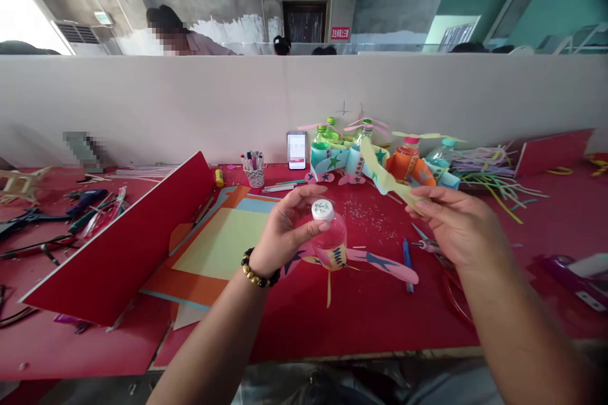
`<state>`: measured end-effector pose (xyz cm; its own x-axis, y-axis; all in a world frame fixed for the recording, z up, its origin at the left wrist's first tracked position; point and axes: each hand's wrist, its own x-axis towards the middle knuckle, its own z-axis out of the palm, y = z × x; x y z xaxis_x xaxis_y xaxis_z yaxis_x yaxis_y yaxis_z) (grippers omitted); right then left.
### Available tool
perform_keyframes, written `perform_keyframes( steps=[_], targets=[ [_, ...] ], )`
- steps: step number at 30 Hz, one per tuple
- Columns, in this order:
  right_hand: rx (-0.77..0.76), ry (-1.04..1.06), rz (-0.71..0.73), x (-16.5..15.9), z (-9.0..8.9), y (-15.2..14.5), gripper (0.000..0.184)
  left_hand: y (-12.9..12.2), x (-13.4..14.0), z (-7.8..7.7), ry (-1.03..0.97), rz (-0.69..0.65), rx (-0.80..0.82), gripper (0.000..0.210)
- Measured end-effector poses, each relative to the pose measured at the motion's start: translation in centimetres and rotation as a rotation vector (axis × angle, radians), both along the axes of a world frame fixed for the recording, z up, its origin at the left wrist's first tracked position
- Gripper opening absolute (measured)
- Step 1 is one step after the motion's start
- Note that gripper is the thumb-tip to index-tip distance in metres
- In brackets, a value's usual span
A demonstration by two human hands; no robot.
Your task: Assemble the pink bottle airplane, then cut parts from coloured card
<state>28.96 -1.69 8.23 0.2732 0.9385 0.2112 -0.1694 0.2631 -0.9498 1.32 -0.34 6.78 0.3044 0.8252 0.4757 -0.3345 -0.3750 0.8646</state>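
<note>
In front of me stands a plastic bottle (pixel 327 237) dressed as a plane, with a white cap (pixel 322 209), pink paper wings (pixel 382 264) bearing dark stars, and a yellow tail strip. My left hand (pixel 289 221) curls around its top, thumb at the cap; the far fingers are partly hidden. Pinched in my right hand (pixel 451 218) is a pale yellow paper propeller (pixel 387 177) with twisted blades, held up to the right of the bottle. Below that hand lie scissors (pixel 430 245) and a blue pen (pixel 407 264).
Several finished bottle planes (pixel 351 155) line the back partition, near a phone (pixel 297 150) and a cup of markers (pixel 254 169). Coloured paper sheets (pixel 216 240) lie left, beside a leaning red board (pixel 128 240). Pipe cleaners (pixel 489 168) and a purple glue gun (pixel 572 278) are right.
</note>
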Motion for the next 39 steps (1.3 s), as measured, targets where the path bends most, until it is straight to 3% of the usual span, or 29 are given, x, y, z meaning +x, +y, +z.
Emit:
perform_keyframes(
  steps=[3, 8, 16, 20, 24, 27, 32, 39],
  targets=[
    [-0.100, 0.012, 0.031, 0.4, -0.3, -1.3, 0.022, 0.0, 0.1, 0.8, 0.092, -0.062, 0.004, 0.046],
    [-0.121, 0.083, 0.097, 0.3, -0.4, -3.0, 0.023, 0.9, 0.9, 1.8, 0.272, 0.007, 0.089, 0.047],
    [-0.182, 0.155, 0.013, 2.4, -2.1, -6.2, 0.025, 2.3, 2.3, 2.8, 0.640, 0.249, 0.405, 0.036],
    [-0.249, 0.162, 0.016, 3.6, -3.7, -8.8, 0.025, 2.2, 2.2, 3.2, 0.637, 0.411, 0.524, 0.027],
    [-0.343, 0.144, 0.019, 4.1, -5.8, -11.1, 0.026, 1.6, 2.3, 3.6, 0.593, 0.548, 0.531, 0.018],
    [-0.403, 0.046, 0.017, 4.4, -7.6, -12.2, 0.029, 1.0, 2.4, 4.1, 0.596, 0.596, 0.501, 0.013],
    [-0.398, -0.386, 0.060, 5.2, -10.1, -12.9, 0.024, 0.9, 2.4, 5.1, 0.670, 0.585, 0.341, 0.015],
    [-0.291, -0.687, 0.094, 5.0, -11.2, -11.8, 0.022, 1.0, 2.8, 6.0, 0.766, 0.550, 0.325, 0.014]
  ],
)
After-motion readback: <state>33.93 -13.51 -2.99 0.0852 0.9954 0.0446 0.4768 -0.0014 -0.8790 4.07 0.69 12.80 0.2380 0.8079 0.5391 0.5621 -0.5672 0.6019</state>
